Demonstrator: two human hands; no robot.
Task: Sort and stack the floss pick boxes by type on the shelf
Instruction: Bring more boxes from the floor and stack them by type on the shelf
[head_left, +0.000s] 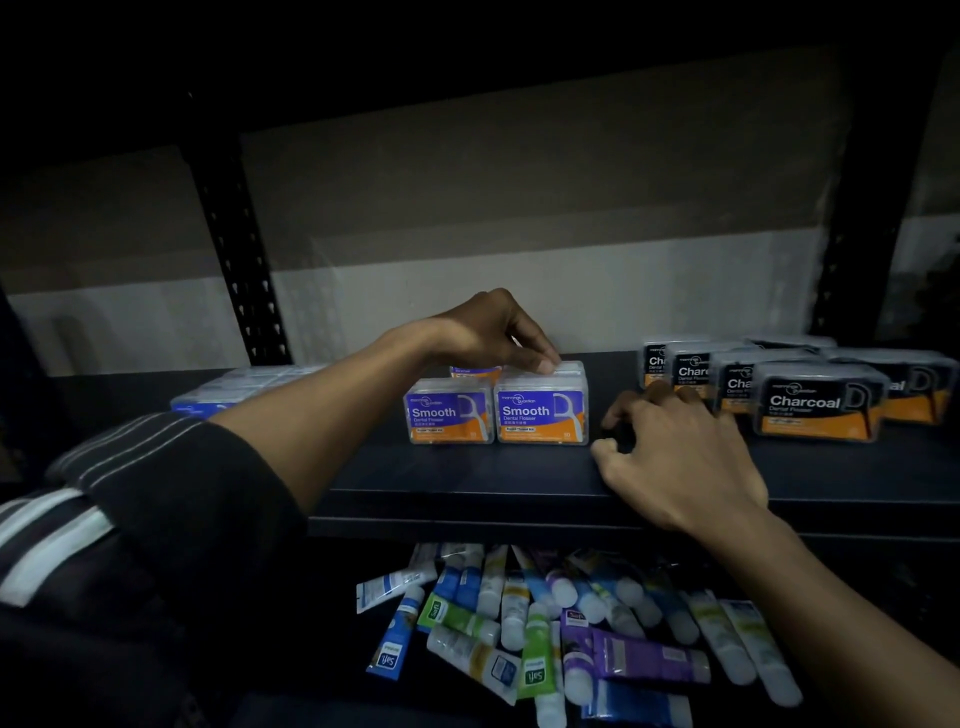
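Head view, three upright Smooth boxes (542, 410)

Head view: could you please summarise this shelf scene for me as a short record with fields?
Smooth boxes: two side by side, another behind, centre shelf
Charcoal boxes: grouped on the right
Left hand: fingertips on the right Smooth box top; grip unclear
Right hand: loosely curled, empty, beside Charcoal boxes
Below: tubes in a loose pile
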